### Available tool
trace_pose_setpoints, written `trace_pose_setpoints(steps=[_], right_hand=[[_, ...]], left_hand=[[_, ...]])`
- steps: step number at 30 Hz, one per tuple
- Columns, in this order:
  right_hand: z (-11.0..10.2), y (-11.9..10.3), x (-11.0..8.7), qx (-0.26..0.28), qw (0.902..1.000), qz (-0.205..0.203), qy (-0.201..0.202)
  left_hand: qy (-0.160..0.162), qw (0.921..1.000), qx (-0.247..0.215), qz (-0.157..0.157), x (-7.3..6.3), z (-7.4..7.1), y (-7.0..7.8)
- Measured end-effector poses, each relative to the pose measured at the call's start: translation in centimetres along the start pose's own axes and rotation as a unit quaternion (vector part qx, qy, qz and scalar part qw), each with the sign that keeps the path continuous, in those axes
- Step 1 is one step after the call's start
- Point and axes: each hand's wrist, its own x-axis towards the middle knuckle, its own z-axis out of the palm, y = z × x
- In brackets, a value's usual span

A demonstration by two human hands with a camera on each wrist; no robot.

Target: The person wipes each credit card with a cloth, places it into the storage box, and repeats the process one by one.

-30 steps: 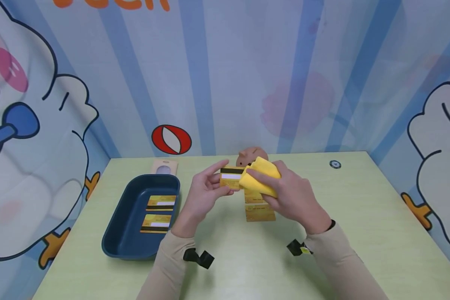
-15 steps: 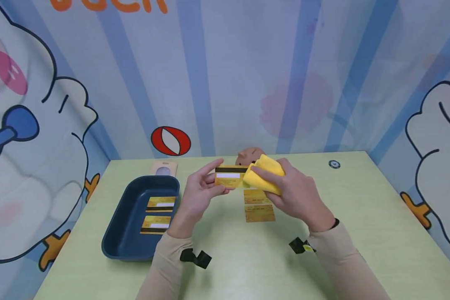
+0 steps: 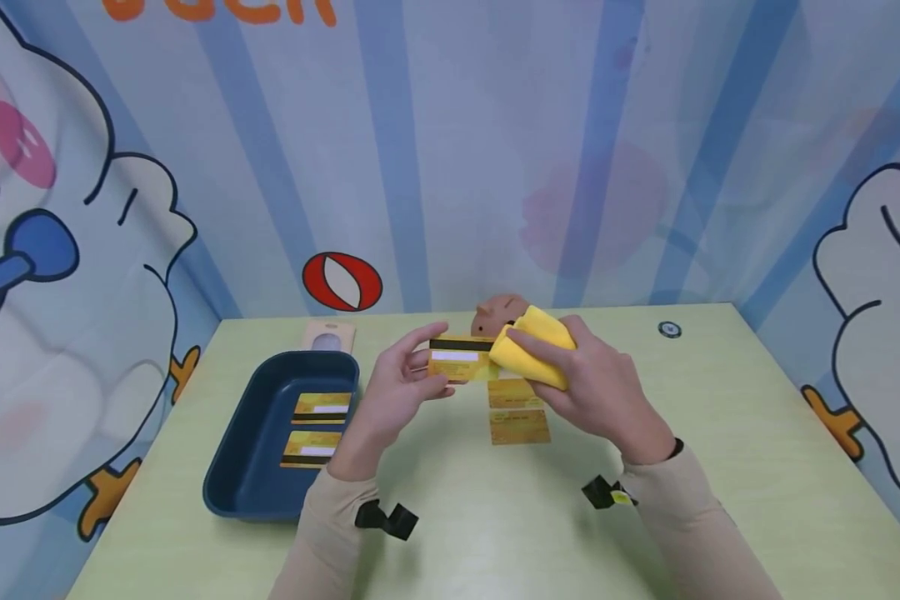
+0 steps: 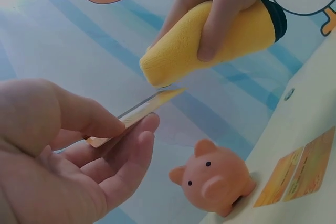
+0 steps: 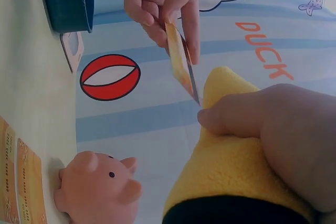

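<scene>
Yellow cloth in right fingers, card in left fingers.

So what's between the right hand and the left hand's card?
The head view shows the yellow cloth, held by the right hand, between that hand and the card.

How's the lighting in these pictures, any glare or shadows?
Head view: fairly even light, soft shadows on the table; left wrist view: a bright glow washes out the backdrop at the upper-left corner; right wrist view: the lower part of the yellow cloth falls into shade.
</scene>
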Motion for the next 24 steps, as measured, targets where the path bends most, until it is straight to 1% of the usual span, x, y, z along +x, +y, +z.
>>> trace_pose_setpoints(steps=[4,8,12,20,24], right_hand=[[0.0,0.0,-0.1,0.001,1.0,-0.002,-0.001],[0.1,0.0,-0.1,0.003,1.0,-0.006,0.001],[0.1,0.1,-0.1,0.008,0.9999,-0.006,0.003],[0.2,0.2,-0.1,0.011,0.9999,-0.004,0.004],[0.3,0.2,0.0,0.012,0.9999,-0.005,0.003]], left_hand=[[-0.006,0.9996,0.028,-0.004,-0.7,-0.9,0.2],[-0.004,0.9985,0.054,-0.006,-1.4,-2.4,0.8],[0.003,0.9968,0.079,-0.009,-1.9,-4.3,1.4],[0.024,0.9905,0.131,-0.031,-2.8,-8.8,2.7],[0.053,0.9852,0.158,-0.04,-3.5,-10.7,2.9]])
